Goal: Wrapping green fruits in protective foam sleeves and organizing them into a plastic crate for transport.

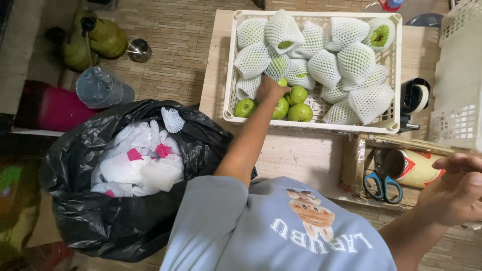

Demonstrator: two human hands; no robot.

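Left hand: the left hand (271, 89) reaches into the white crate (228, 90) and rests on the bare green guavas (299, 112) at its near edge; the fingers curl over one fruit, but whether they have closed on it cannot be told.
Right hand: the right hand (459, 188) hangs at the right edge of the view, fingers loosely bent, holding nothing, above the scissors (382, 181) and a printed paper cup (414, 168).
Fruit, place: a handful of unwrapped guavas sit together in the front left of the crate; the rest lie wrapped in white foam netting (324, 68), heaped behind and to the right.
Fruit, look: round, smooth, bright green, faintly glossy.
Fruit, handling: likely firm and moderately heavy, with skin that bruises; best cupped around the whole body with the palm, not pinched.
Netting, handling: soft, light, stretchy; peels off easily.
Bag: a black rubbish bag (90, 211) stands open left of the tabletop (301, 155), holding discarded white and pink netting.
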